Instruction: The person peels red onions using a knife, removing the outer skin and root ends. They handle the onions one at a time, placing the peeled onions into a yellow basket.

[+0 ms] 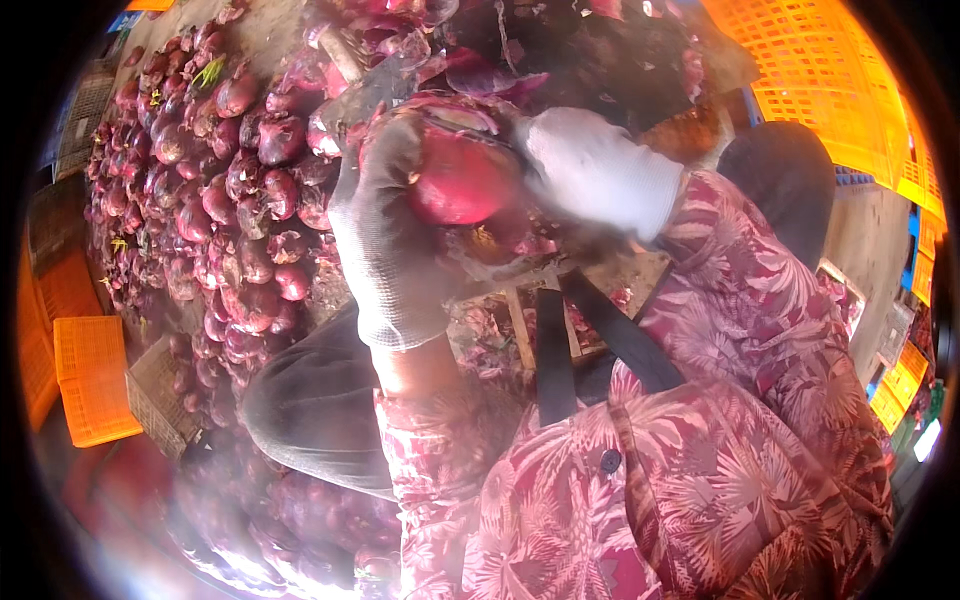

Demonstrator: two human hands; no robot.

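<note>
My left hand [397,217], in a white knit glove with a dark coated palm, grips a large red onion [461,180]. Part of the onion's upper side shows pale under loose skin. Against its right side is my right hand [589,165], gloved alike and blurred. Its fingers are hidden, so whether it holds anything cannot be told. Just beyond my left fingers is a metal blade [375,94], near a wooden handle [341,54]; how the two join is unclear. Loose purple onion skins [487,75] lie past the onion.
A large heap of red onions [225,187] spreads on the left. Orange plastic crates [817,82] stand at the upper right, and another orange crate [94,382] at the far left. Onion skins fill a wooden-framed container [517,322] between my knees. Mesh sacks [300,525] lie lower left.
</note>
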